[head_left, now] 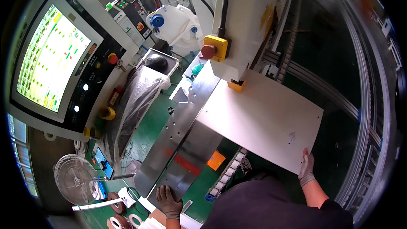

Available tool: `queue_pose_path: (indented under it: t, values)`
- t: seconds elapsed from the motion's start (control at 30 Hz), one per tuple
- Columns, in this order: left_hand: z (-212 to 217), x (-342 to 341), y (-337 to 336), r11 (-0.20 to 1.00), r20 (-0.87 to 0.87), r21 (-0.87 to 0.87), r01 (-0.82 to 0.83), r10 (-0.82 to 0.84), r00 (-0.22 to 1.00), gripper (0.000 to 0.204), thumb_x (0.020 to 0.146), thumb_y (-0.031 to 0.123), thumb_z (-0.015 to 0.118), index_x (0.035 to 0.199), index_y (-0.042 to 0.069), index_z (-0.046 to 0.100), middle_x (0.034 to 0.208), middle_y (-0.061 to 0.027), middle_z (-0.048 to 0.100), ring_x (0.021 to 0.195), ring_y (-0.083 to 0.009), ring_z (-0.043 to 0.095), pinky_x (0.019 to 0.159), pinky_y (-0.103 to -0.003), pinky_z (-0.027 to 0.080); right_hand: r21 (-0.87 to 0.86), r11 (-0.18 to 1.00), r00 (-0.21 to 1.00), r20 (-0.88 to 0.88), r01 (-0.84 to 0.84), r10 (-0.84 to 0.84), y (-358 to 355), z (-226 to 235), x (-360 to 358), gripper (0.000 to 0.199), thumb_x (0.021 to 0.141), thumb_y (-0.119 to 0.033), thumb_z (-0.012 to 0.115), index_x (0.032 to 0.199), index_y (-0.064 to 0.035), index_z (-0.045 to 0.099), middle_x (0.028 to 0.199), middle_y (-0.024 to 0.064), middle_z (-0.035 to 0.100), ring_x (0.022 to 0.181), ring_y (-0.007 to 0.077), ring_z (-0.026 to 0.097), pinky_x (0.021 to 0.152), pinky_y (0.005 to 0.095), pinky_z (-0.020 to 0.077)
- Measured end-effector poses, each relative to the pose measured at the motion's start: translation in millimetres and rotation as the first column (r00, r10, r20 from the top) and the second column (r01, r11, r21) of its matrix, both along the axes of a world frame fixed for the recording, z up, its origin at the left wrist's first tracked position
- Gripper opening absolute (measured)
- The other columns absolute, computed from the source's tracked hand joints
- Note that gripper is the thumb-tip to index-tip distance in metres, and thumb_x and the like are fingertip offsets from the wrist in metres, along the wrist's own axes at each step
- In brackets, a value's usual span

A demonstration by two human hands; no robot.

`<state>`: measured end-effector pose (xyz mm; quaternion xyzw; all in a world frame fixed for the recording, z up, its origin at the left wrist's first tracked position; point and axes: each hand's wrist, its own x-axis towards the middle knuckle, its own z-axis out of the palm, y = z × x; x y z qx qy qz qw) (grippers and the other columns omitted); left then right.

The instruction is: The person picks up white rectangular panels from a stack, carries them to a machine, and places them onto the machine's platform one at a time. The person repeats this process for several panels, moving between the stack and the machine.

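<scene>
White panel (263,121): flat on machine bed, centre-right, under white machine head (241,21) w/ yellow box, red stop button (208,51). Orange label (216,160) below steel guard (182,140). Control screen (51,57) upper left; fan (76,179) lower left. Right hand (306,165), gloved, grips panel's near corner. Left hand (168,200), gloved, fingers spread flat on guard's end.

Large white panel (263,121) flat on machine bed

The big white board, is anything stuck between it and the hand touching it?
No, nothing visible. The right hand presses straight on the near corner of the white board, glove against edge. The left hand rests apart on the steel machine cover, not on the board.
</scene>
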<state>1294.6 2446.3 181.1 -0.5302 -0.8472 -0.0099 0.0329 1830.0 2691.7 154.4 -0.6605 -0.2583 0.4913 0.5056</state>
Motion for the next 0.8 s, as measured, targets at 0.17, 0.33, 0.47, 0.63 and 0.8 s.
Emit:
queue_pose_path:
  t: [0.17, 0.33, 0.47, 0.63, 0.8]
  values:
    - [3.5, 3.8, 5.2, 0.999, 0.008, -0.012, -0.031, 0.031, 0.999, 0.073, 0.067, 0.025, 0.071, 0.134, 0.007, 0.049, 0.141, -0.0177, 0.048, 0.137, -0.0426, 0.04, 0.115, -0.055, 0.031, 0.051, 0.998, 0.991, -0.133, -0.022, 0.029, 55.1, -17.3, 36.3, 0.06, 0.1, -0.047, 0.061, 0.136, 0.0, 0.052, 0.128, 0.0072, 0.06, 0.115, 0.0206, 0.058, 0.1, 0.0342, 0.0456]
    - [6.1, 5.1, 7.0, 0.998, 0.021, 0.014, -0.057, 0.056, 0.998, 0.068, 0.066, 0.021, 0.067, 0.132, 0.009, 0.051, 0.14, -0.0157, 0.049, 0.136, -0.04, 0.042, 0.115, -0.054, 0.031, 0.068, 0.996, 0.924, -0.373, -0.058, 0.079, 109.1, -21.6, 69.4, 0.065, 0.1, -0.05, 0.058, 0.144, -0.0024, 0.047, 0.139, 0.0106, 0.057, 0.124, 0.0255, 0.057, 0.105, 0.0373, 0.0454]
    - [3.3, 8.6, 3.8, 0.995, -0.004, 0.052, -0.085, 0.086, 0.996, 0.062, 0.07, 0.02, 0.065, 0.13, 0.011, 0.053, 0.141, -0.014, 0.05, 0.135, -0.0382, 0.044, 0.114, -0.052, 0.032, 0.107, 0.987, 0.883, -0.443, -0.119, 0.155, 151.4, -20.4, 90.6, 0.069, 0.1, -0.053, 0.057, 0.147, -0.0043, 0.043, 0.144, 0.0126, 0.054, 0.128, 0.0309, 0.055, 0.107, 0.0418, 0.0463]
    - [-1.9, 10.7, 6.9, 0.986, -0.016, 0.107, -0.131, 0.134, 0.991, 0.048, 0.087, 0.021, 0.059, 0.133, 0.009, 0.055, 0.141, -0.0155, 0.052, 0.137, -0.039, 0.044, 0.114, -0.051, 0.033, -0.001, 0.999, 0.944, -0.326, 0.051, -0.049, 181.6, -17.9, 99.4, 0.046, 0.096, -0.049, 0.065, 0.12, -0.0104, 0.059, 0.101, 0.0026, 0.068, 0.084, 0.0157, 0.068, 0.067, 0.026, 0.0577]
    - [-33.2, 25.7, -18.4, 0.929, -0.004, 0.241, -0.279, 0.289, 0.957, 0.058, 0.082, 0.022, 0.064, 0.136, 0.007, 0.053, 0.14, -0.0173, 0.054, 0.135, -0.0374, 0.046, 0.115, -0.051, 0.033, -0.142, 0.989, 0.884, -0.467, -0.039, -0.032, 152.5, -25.0, 5.5, 0.039, 0.095, -0.052, 0.066, 0.102, -0.0143, 0.062, 0.083, -0.004, 0.06, 0.068, 0.0099, 0.056, 0.055, 0.0227, 0.0436]
